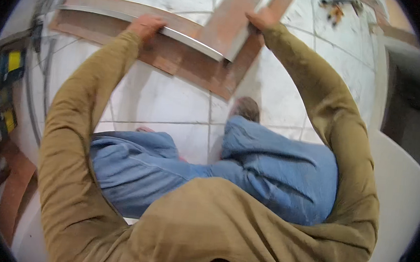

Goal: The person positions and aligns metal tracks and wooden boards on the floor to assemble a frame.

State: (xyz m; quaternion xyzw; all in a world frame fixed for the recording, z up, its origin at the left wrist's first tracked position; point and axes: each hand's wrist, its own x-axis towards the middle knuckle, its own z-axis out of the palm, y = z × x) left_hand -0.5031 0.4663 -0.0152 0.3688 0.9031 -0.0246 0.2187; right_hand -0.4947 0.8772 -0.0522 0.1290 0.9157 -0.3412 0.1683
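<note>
Tan sleeves [203,228] and blue trousers [266,169] fill the bottom, because the person squats on the tile floor [163,98]. Both arms reach out. Left hand [145,25] presses flat on the metal ruler [130,17]; right hand [260,20] pushes its other arm, pinning it over crossed brown boards [185,63]. Neither hand is wrapped around anything.

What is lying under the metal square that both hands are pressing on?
Under the metal square, brown boards lie on the pale tiled floor. The left hand and right hand cover parts of the square, so whatever is beneath them cannot be seen.
</note>
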